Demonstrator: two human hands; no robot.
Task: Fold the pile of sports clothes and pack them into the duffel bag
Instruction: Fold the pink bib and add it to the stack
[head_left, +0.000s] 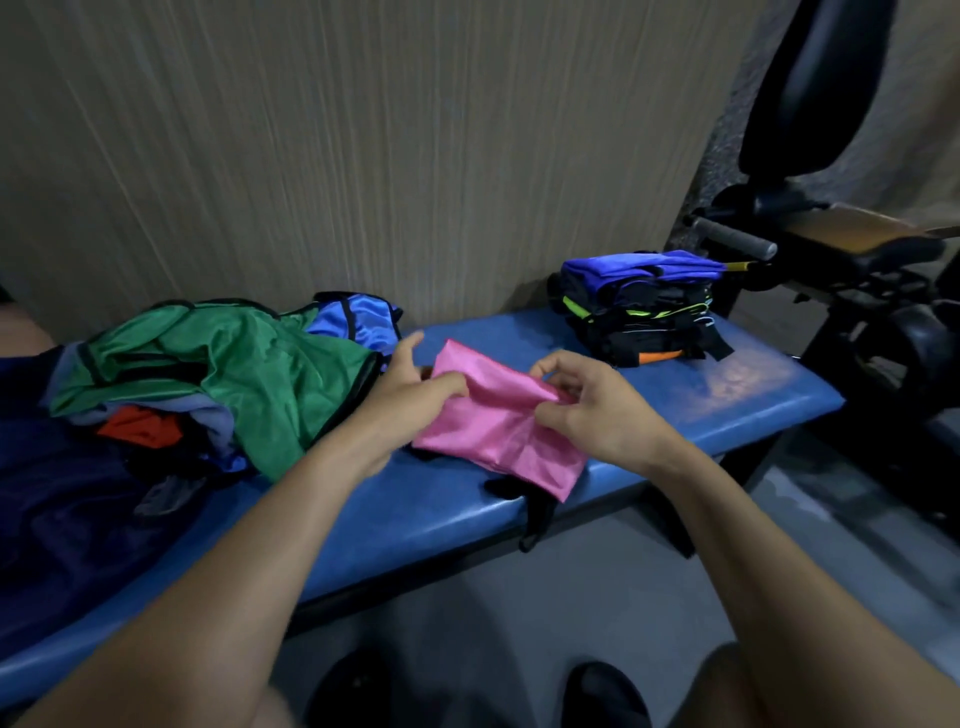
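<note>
A pink garment (498, 431) with black trim lies partly folded on the blue padded bench (426, 509). My left hand (415, 389) pinches its left upper edge. My right hand (587, 405) pinches a fold at its right upper edge. To the left sits a loose pile of clothes (218, 374), green on top, with blue, orange and grey pieces. A neat stack of folded clothes (644, 306), blue on top and black below, stands at the bench's right end. A dark blue fabric mass (67, 519), possibly the duffel bag, lies at the far left.
A wood-grain wall (363, 145) runs behind the bench. Black gym equipment (831, 249) with a padded roller stands to the right. Grey floor (597, 587) and my two dark shoes (602, 696) show below the bench's front edge.
</note>
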